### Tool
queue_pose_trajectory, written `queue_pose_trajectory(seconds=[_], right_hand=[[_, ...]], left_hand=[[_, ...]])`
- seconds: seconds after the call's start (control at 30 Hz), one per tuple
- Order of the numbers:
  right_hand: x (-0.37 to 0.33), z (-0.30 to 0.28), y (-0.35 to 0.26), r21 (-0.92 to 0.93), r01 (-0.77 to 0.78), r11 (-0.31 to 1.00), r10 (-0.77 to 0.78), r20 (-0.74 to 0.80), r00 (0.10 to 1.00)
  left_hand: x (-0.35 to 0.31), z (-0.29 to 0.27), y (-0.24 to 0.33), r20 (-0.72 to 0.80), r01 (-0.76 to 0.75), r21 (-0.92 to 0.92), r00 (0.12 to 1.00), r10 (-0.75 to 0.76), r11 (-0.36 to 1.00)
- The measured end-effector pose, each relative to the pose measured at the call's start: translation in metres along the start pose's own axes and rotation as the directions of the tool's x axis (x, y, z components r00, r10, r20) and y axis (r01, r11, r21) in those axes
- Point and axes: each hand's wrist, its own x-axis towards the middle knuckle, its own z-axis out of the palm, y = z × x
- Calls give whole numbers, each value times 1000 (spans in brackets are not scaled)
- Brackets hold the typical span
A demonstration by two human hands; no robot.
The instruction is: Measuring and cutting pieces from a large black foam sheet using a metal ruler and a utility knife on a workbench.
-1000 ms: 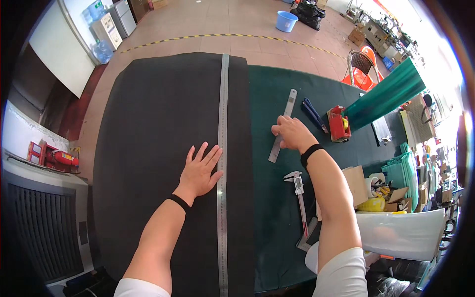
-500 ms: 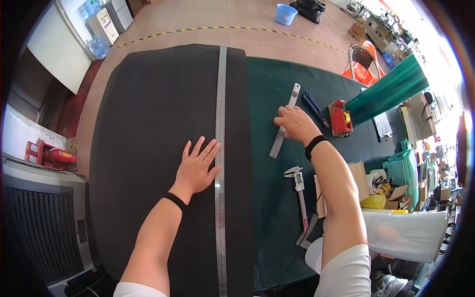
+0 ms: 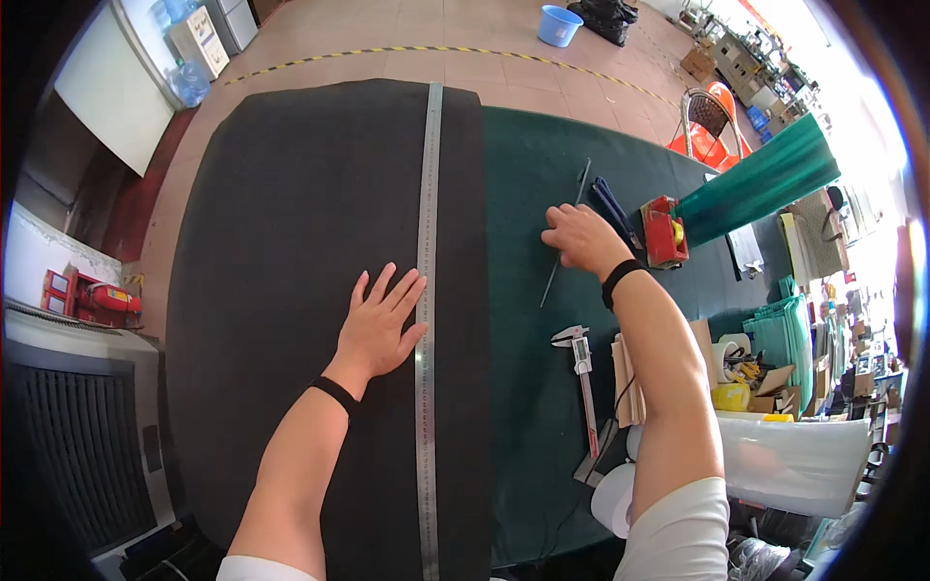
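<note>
My left hand point(image 3: 376, 329) lies flat with its fingers spread on a black sheet point(image 3: 291, 194). Its fingertips and thumb touch the edge of a long steel ruler point(image 3: 425, 436) that runs lengthwise over the sheet. To the right, above a dark green table cover point(image 3: 523, 387), my right hand point(image 3: 584, 240) is closed on a short steel ruler point(image 3: 550, 286). That ruler is turned on its edge, showing as a thin line, and its middle is hidden under my fingers. Nearer me lies a digital caliper point(image 3: 587, 392).
Beyond my right hand are a dark blue long tool point(image 3: 614, 208), a red tape dispenser point(image 3: 665, 242) and a green roll point(image 3: 760, 179). An angled metal square point(image 3: 596, 465), a white roll point(image 3: 613, 499) and cardboard pieces point(image 3: 628, 378) lie by my right forearm.
The short ruler has turned from lying flat to standing on its edge in my right hand. My left hand stays on the sheet beside the long ruler.
</note>
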Motion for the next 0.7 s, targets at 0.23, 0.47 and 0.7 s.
queue_pose_trajectory(seconds=[0.23, 0.47, 0.7], right_hand=[[10, -4, -5, -36, 90, 995, -92, -75, 993], [8, -131, -88, 654, 259, 711, 277, -599, 751], [-111, -186, -216, 676, 193, -711, 401, 165, 901]], left_hand=[[-1, 1, 0, 8, -5, 5, 1000, 5, 1000], [3, 5, -4, -42, -34, 13, 999, 35, 999], [3, 17, -15, -3, -43, 107, 999, 43, 993]])
